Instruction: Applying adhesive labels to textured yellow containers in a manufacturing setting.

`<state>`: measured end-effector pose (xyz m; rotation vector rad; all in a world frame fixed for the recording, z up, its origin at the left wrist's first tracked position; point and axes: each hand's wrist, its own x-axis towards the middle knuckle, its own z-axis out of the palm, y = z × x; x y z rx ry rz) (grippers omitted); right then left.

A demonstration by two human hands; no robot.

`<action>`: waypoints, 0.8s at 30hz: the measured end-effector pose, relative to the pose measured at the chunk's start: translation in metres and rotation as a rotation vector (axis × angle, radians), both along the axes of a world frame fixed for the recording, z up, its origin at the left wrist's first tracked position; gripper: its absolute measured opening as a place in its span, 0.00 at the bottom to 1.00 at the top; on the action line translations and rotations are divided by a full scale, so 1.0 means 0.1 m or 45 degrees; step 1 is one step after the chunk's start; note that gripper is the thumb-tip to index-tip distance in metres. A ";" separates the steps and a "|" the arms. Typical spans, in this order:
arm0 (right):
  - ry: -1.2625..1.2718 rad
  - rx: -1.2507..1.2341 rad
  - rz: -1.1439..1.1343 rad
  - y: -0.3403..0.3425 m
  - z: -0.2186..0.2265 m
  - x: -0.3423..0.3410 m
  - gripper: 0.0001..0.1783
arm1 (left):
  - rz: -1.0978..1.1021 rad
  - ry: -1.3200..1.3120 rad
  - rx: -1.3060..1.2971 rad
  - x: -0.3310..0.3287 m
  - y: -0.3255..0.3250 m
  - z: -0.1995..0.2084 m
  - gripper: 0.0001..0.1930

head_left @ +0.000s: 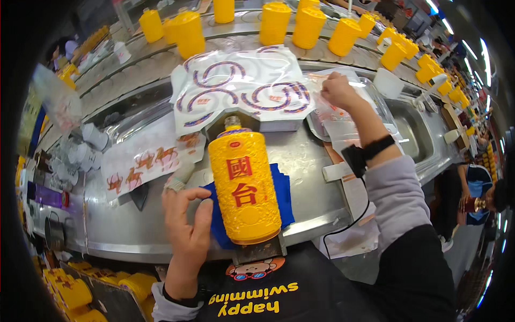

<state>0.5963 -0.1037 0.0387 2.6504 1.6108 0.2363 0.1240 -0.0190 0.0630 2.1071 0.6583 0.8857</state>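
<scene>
A yellow embossed bottle [244, 214] with red characters lies tilted back before me, its clear neck pointing away. Beneath it shows a blue cloth [284, 196]. My left hand [188, 222] is just left of the bottle, thumb and fingers apart and nothing visible in them; one fingertip has a pale wrapping. Farther out on the right, my right hand [340, 92] is closed over a tray [316, 129] with decal sheets. Its fingertips are turned away, so what they may pinch is hidden. Past the bottle's neck lies a white sheet of curved purple-and-orange decals [244, 91].
A sheet of brown animal decals [145, 166] lies at left, near white cups [86, 155]. Yellow bottles [188, 35] stand along the far conveyor [236, 40]. At right is a metal sink [410, 129]. More yellow bottles [75, 287] fill a crate at lower left.
</scene>
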 end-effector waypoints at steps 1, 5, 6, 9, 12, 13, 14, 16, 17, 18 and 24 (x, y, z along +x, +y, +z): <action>0.034 0.149 0.063 -0.11 0.07 -0.05 0.11 | 0.018 0.007 -0.005 0.02 -0.01 -0.04 0.06; 0.447 0.428 0.358 -0.38 0.85 -1.03 0.08 | -0.062 -0.197 -0.200 0.08 -0.12 -0.20 0.13; 0.604 0.425 0.353 -0.47 1.04 -1.31 0.08 | -0.124 -0.196 -0.196 0.09 -0.13 -0.27 0.17; 0.690 0.453 0.844 -0.57 1.38 -2.03 0.06 | -0.238 -0.463 -0.645 0.09 -0.26 -0.37 0.20; 0.908 0.334 0.902 -0.56 1.35 -2.60 0.06 | -0.315 -0.518 -0.707 0.07 -0.29 -0.37 0.24; 0.922 0.313 0.884 -0.58 1.28 -2.70 0.06 | -0.353 -0.572 -0.745 0.09 -0.32 -0.35 0.25; 0.841 0.324 0.887 -0.58 1.19 -2.76 0.07 | -0.391 -0.596 -0.819 0.09 -0.35 -0.31 0.30; 0.741 0.339 0.840 -0.54 1.07 -2.88 0.07 | -0.381 -0.581 -0.753 0.10 -0.40 -0.30 0.31; 0.736 0.341 0.844 -0.55 1.06 -2.91 0.07 | -0.368 -0.563 -0.696 0.11 -0.41 -0.30 0.32; 0.720 0.352 0.812 -0.55 1.06 -2.93 0.07 | -0.350 -0.543 -0.706 0.12 -0.43 -0.27 0.33; 0.762 0.443 0.743 -0.56 0.92 -2.93 0.08 | -0.273 -0.439 -0.603 0.15 -0.45 -0.32 0.32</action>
